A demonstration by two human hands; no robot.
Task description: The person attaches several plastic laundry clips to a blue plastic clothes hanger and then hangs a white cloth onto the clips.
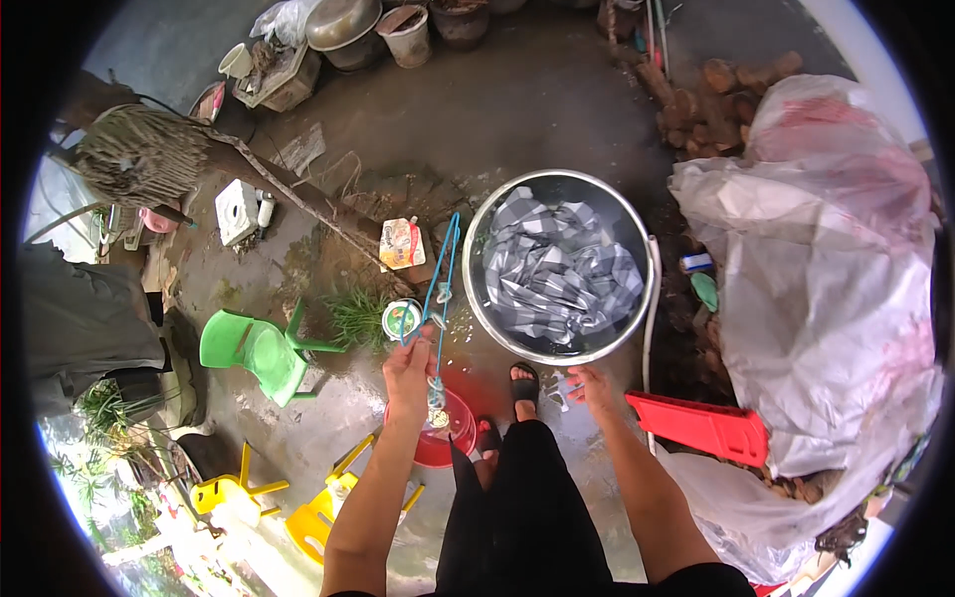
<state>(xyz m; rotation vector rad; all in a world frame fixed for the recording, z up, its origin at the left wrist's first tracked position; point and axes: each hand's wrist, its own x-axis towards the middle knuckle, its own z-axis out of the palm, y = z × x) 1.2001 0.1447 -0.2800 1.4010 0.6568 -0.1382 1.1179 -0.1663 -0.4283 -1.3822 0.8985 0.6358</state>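
My left hand (408, 373) is closed around a thin blue clothes hanger (445, 261), which stands up above a red basin (460, 453). Small pale pieces show along the hanger's side, too small to make out. To the right, a large metal basin (652, 271) holds grey-and-white checked cloth (557, 264) in dark water. Just below that basin's near rim is my right hand (594, 390), its fingers apart and nothing in them. Whether its fingertips touch the rim I cannot tell.
A green chair (269, 348) and yellow chairs (313, 517) stand at the left. Beside the hanger is a small round tub (401, 320). A tree trunk (298, 194) leans in from the upper left. Plastic sheeting (806, 259) and a red plastic piece (696, 428) lie at right.
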